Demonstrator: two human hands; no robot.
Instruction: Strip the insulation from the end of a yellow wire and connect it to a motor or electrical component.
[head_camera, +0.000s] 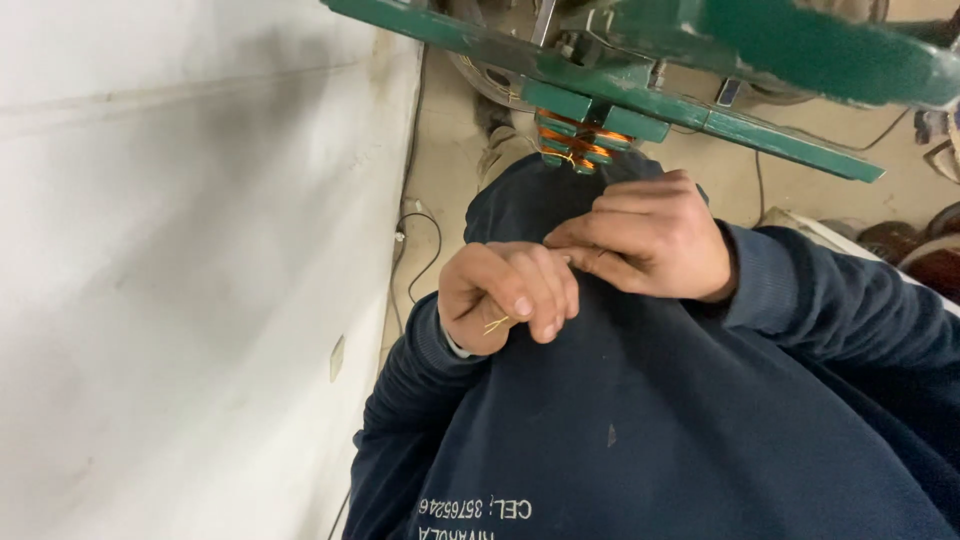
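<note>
My left hand (505, 295) is closed around thin copper-coloured wire (495, 324), whose short ends stick out between the fingers. My right hand (650, 240) sits just beside it, its fingertips pinched together and touching the left hand's fingers; whether it also grips the wire is hidden. Both hands are held in front of my dark blue sweatshirt (680, 420). Just beyond them is a green metal frame (700, 110) carrying small orange copper coils (575, 142) between green blocks.
A white wall (180, 250) fills the left side. A dark cable (425, 250) lies on the beige floor (440, 170) by the wall. Round dark parts (925, 250) lie at the right edge, and a shoe (497, 135) shows beneath the frame.
</note>
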